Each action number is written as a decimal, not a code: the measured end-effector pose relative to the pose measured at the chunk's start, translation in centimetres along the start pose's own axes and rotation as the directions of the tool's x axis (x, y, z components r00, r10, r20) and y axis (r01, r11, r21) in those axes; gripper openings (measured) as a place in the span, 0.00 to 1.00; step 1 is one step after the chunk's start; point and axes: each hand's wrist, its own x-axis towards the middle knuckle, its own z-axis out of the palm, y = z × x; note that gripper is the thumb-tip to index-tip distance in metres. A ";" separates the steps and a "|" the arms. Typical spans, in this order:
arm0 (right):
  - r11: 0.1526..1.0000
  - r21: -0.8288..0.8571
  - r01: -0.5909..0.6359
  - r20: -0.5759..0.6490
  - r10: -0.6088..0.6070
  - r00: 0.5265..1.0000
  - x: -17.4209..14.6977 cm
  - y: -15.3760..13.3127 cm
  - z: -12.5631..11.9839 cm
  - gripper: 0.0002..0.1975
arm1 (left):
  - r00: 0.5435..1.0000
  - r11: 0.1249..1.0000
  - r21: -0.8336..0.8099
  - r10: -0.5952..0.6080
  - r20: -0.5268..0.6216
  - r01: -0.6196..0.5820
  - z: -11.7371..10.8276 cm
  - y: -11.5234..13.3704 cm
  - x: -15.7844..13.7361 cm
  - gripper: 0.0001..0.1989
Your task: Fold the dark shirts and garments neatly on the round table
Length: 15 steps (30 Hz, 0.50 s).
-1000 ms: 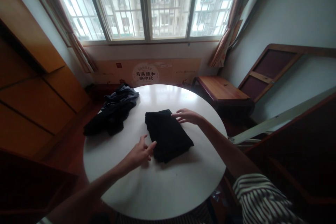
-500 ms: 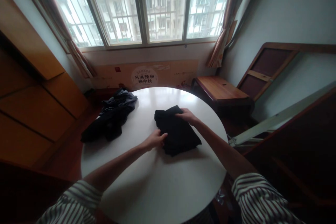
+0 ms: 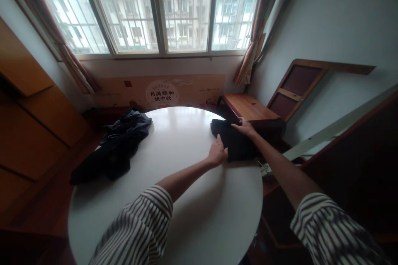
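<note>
Behind the round table, at the far side of the room, you face a big window (image 3: 186,16) with bars outside it, and tall buildings show through the glass. Pink-brown curtains (image 3: 246,64) hang at both sides of it. Close to you is the round white table (image 3: 177,145), which is smooth and shiny and takes up much of the floor. Low on the wall under the window, a long tan sign (image 3: 200,87) has black writing in a pale circle. To the right of that sign, past the table, you can see a low wooden bench (image 3: 248,107) with a flat top.

Your two striped sleeves (image 3: 137,223) come up from the bottom, and your bare arms reach toward the right. On the left side of the table is a messy heap of dark clothes (image 3: 116,145), black in front and gray at the back. It lies well apart from your hands.

Your folded black cloth (image 3: 241,147) is on the far right part of the table, up at the rim. It is hard to tell if it pokes out past the rim. Your left hand (image 3: 218,152) is at the left side of the cloth, with one finger sticking out across it. I cannot tell if that hand grips it. Your right hand (image 3: 244,126) pinches the far right corner, with bent fingers and thumb.
</note>
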 end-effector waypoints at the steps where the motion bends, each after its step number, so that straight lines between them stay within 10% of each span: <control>1: 0.997 -0.062 0.038 -0.006 -0.038 0.999 -0.1 0.1 0.4 0.35 | 1.000 0.998 0.057 -0.015 -0.021 0.016 0.3 -0.2 -0.2 0.25; 6: 0.838 -0.466 0.286 0.275 -0.170 0.946 -2.1 -0.1 3.9 0.32 | 0.991 0.935 0.330 0.131 0.019 -0.130 1.3 -1.4 -2.2 0.21; 15: 0.805 -0.521 0.285 0.349 -0.104 0.931 -1.1 -3.1 8.3 0.33 | 0.978 0.928 0.311 0.186 0.096 -0.207 1.4 -1.4 -3.0 0.22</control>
